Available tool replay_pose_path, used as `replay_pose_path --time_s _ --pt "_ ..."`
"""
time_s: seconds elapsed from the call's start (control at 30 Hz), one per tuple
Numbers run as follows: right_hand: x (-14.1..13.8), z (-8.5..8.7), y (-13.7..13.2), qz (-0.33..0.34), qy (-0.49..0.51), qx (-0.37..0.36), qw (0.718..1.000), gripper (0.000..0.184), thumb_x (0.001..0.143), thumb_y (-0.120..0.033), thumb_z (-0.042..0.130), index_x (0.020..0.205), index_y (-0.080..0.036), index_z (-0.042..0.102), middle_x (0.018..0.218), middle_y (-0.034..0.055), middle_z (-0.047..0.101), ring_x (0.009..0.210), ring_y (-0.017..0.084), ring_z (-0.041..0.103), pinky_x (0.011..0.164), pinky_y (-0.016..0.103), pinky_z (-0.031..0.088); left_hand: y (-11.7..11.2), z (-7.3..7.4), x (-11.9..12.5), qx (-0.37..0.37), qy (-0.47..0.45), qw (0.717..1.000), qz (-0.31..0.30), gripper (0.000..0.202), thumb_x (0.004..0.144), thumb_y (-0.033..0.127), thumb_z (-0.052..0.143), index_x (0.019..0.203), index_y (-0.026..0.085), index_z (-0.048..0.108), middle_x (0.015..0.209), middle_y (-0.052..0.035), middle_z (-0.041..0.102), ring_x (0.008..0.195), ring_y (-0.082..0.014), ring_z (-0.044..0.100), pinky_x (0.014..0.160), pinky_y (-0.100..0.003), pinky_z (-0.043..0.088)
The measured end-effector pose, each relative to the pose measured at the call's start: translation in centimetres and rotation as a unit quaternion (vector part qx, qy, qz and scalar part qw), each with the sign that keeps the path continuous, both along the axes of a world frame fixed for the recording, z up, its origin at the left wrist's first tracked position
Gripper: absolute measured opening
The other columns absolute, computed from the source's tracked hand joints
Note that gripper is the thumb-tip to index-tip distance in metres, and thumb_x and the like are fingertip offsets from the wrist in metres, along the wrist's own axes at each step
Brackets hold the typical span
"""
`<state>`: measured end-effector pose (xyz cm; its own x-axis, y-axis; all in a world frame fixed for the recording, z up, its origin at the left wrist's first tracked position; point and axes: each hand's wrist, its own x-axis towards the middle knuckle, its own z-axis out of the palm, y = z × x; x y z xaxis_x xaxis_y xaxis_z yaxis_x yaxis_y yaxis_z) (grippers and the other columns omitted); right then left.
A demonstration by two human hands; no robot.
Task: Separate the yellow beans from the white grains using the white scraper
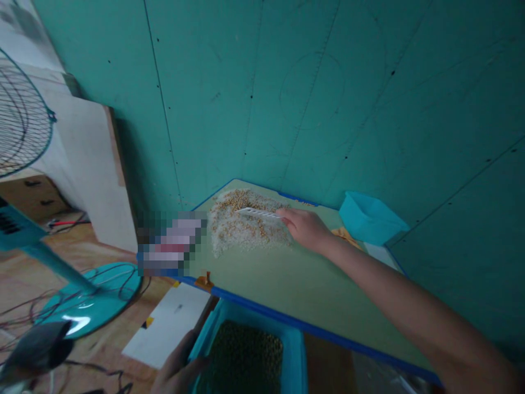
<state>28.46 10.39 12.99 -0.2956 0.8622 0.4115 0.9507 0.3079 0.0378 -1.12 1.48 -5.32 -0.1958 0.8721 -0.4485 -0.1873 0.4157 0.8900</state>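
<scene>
On the table [311,290], yellow beans [241,200] and white grains [225,238] lie mixed, looking largely unseparated; the right hand [304,227] pinches a white strip [259,212] among them; the left hand [180,365] meets the blue tub [301,361], its grip unclear.

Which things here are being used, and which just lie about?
Seemingly in use:
right hand, holding a white slotted tool
white-and-tan pile on the table
left hand, at the teal tub of dark grains

Seemingly just lying about:
standing fan
white board
teal box (role unclear)
</scene>
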Motion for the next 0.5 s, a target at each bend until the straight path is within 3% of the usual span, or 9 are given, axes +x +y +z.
replay_pose_path --time_s 0.17,0.3,0.5 --pt "-0.4 -0.3 -0.4 0.016 -0.037 -0.02 0.999 0.033 0.085 -0.016 0.037 0.111 -0.023 0.055 0.096 0.0053 0.065 0.083 0.017 0.059 0.07 0.029 0.043 -0.1 0.4 0.0 0.002 0.001 1.0 0.01 0.028 0.048 0.021 0.065 0.075 0.028 0.065 0.079 0.002 0.073 0.104 -0.0317 0.056 0.092 -0.039 0.041" --pt "-0.9 -0.2 -1.8 0.028 -0.064 -0.027 0.997 0.034 0.084 -0.014 0.037 0.111 -0.023 0.055 0.094 0.005 0.066 0.081 0.017 0.06 0.067 0.028 0.042 -0.5 2.0 0.4 0.023 0.027 0.999 -0.015 0.025 0.05 0.023 0.066 0.074 0.027 0.066 0.084 0.0019 0.074 0.106 -0.0322 0.055 0.092 -0.039 0.041" --pt "-1.4 -0.2 -3.1 0.043 -0.06 -0.034 0.997 0.033 0.084 -0.014 0.038 0.111 -0.024 0.054 0.095 0.0044 0.066 0.082 0.017 0.059 0.069 0.028 0.041 -0.7 3.6 0.9 0.043 0.013 0.998 -0.051 0.025 0.047 0.019 0.068 0.071 0.026 0.068 0.079 0.0002 0.075 0.091 -0.0327 0.062 0.08 -0.037 0.05"
